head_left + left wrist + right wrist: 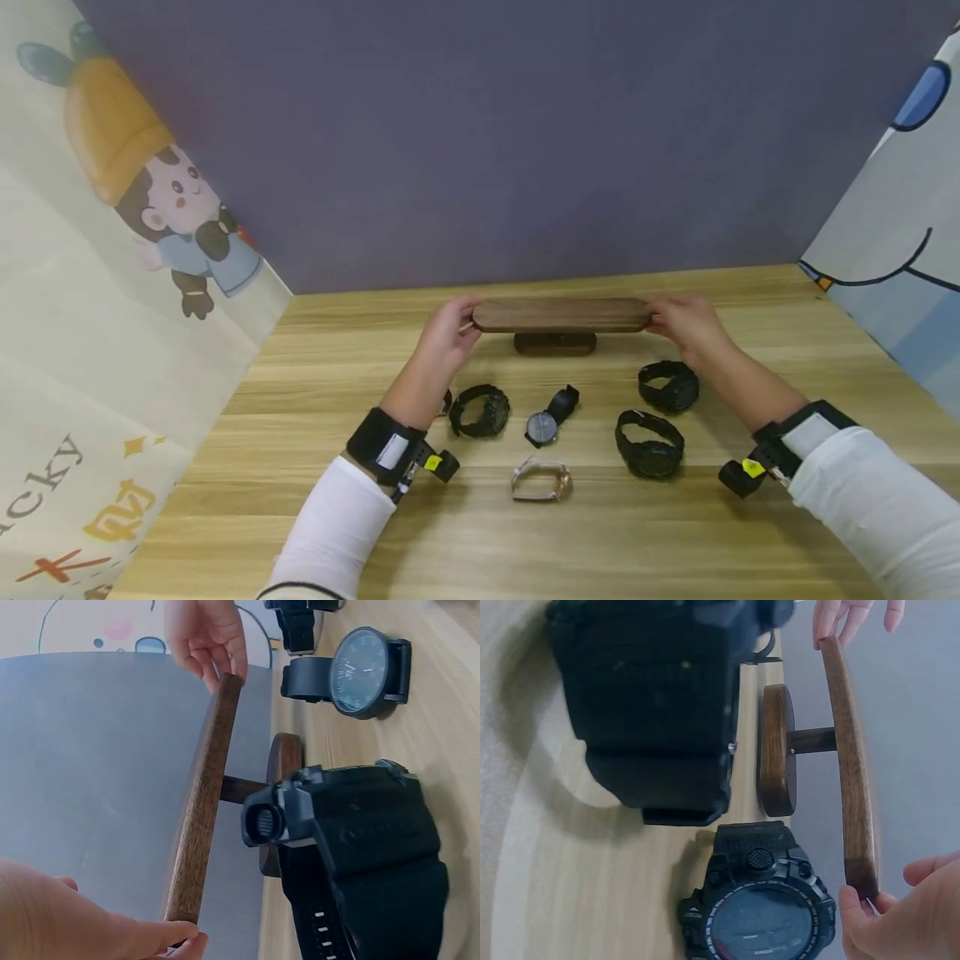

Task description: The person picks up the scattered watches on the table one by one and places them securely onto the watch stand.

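A dark brown wooden T-shaped stand (561, 316) stands at the back of the table, its long rounded bar held above a small oval base (555, 344) by a short post (242, 790). At the bar's left end, my left hand (452, 332) pinches it between thumb and fingers. My right hand (687, 327) grips the opposite end in the same way. In front of the stand lie a chunky black watch (482, 411), a round-dialled watch (542, 427) with a black strap, and a slim pale-strapped watch (542, 481). Two more black watches (669, 387) are near my right forearm.
A light wood-grain table (600, 542) carries everything. Behind it rises a grey-purple panel (525, 150), with cartoon-printed sheets (67, 275) at either side. Part of another watch (447, 402) shows beside my left wrist, mostly hidden.
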Motion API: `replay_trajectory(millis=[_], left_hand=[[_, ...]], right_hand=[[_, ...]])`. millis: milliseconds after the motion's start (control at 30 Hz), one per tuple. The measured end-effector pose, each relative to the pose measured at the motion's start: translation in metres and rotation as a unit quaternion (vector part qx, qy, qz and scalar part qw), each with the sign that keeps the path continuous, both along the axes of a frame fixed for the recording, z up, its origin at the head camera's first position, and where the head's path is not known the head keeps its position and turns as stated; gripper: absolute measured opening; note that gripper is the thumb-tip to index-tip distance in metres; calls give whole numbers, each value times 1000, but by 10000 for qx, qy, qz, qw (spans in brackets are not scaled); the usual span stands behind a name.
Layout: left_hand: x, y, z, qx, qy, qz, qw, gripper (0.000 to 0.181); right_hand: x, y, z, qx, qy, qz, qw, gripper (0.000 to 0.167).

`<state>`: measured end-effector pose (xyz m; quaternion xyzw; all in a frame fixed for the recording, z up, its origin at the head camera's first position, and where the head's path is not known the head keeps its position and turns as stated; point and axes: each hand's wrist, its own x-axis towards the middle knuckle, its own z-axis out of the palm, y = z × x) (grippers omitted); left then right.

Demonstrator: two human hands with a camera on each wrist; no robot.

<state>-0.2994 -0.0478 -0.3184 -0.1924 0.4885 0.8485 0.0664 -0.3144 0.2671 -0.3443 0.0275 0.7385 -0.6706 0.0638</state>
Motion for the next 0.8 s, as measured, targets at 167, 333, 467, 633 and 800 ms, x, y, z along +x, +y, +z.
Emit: replay_trajectory(millis=[167, 333, 467, 633, 800], left_hand=[[0, 1, -4, 44, 117, 1, 9999, 31], [-1, 3, -7, 56, 142, 62, 9999, 27], [0, 2, -7, 68, 148, 130, 9998, 30], [1, 0, -8, 0, 120, 190, 9997, 27], [1, -1, -8, 202, 102, 202, 9995, 39]], right_hand=[[1, 1, -3, 137, -16, -3, 9999, 56], [2, 2, -4, 326, -13, 4, 9995, 55], [2, 0, -5, 336, 90, 26, 9994, 52], [-1, -2, -6, 439, 153, 140, 9988, 50], [0, 2, -3, 664, 96, 344, 9972, 52]])
